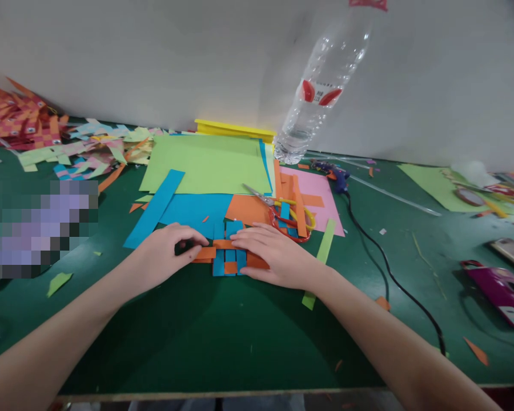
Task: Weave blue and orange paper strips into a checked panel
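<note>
1. I am observing a blue-and-orange woven paper piece [230, 256] lying flat just below the centre of the frame, on the green tabletop [240, 342].
2. The left hand [167, 251] is touching the orange strip ends [204, 254] at the weave's left side, thumb and forefinger curling close together; I cannot tell whether they are pinching the paper.
3. The right hand [278, 254] is covering the weave's right side, fingers lying over it and thumb at its lower edge, probably steadying the loose strips. I cannot tell whether it is gripping.
4. A light green strip [324, 250] is passing beneath the right wrist.
5. Scissors [257, 194] are lying right of centre, seemingly set within easy reach, beside light green sheets [205, 162] that are resting in an overlapping stack, likely keeping the working edge free.
6. A hot glue gun [341, 180] is lying beyond, upper right of centre, its black cord [379, 250] trailing to the lower right.
</note>
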`<move>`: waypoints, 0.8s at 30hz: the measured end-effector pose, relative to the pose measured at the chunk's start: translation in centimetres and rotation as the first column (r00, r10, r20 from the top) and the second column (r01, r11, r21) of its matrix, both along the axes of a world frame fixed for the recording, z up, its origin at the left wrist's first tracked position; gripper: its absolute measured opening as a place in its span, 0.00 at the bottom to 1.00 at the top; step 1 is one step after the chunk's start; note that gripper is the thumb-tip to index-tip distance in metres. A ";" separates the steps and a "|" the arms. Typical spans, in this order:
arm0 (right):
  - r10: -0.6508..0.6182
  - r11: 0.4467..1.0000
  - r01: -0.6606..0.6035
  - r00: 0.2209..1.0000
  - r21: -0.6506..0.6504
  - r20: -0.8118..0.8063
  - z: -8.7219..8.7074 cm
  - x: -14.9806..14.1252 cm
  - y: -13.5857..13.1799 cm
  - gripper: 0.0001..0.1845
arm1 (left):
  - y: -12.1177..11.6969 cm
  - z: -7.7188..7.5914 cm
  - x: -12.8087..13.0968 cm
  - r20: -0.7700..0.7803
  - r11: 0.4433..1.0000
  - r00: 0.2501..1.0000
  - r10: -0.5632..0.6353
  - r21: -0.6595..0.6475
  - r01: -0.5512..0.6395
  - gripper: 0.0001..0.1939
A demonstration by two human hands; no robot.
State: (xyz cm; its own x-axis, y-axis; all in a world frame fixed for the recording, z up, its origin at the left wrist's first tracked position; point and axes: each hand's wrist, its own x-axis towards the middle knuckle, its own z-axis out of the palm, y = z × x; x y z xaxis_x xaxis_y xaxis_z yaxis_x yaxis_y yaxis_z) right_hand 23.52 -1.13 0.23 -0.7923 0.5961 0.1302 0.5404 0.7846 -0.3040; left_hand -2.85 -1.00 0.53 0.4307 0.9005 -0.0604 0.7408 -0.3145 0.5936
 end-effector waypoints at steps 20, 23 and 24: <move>0.001 1.000 -0.001 1.000 -0.001 0.009 -0.1 -0.1 0.0 0.25 | -0.1 -0.3 0.2 -0.022 0.999 0.999 -0.030 0.010 0.031 0.13; 0.005 1.000 -0.005 1.000 0.005 -0.003 -0.1 0.0 0.0 0.25 | -0.1 -0.3 0.1 -0.036 0.999 0.999 -0.035 0.037 0.036 0.13; 0.007 1.000 -0.007 1.000 0.006 -0.007 -0.1 0.0 0.0 0.25 | -0.1 -0.3 0.1 -0.043 0.998 0.998 -0.035 0.051 0.037 0.14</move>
State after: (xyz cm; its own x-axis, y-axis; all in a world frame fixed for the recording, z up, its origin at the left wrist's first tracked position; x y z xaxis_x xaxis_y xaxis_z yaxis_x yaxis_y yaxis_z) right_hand 23.51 -1.10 0.16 -0.7955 0.5897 0.1395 0.5326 0.7903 -0.3031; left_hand -2.76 -1.09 0.25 0.4612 0.8867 -0.0332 0.7525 -0.3710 0.5441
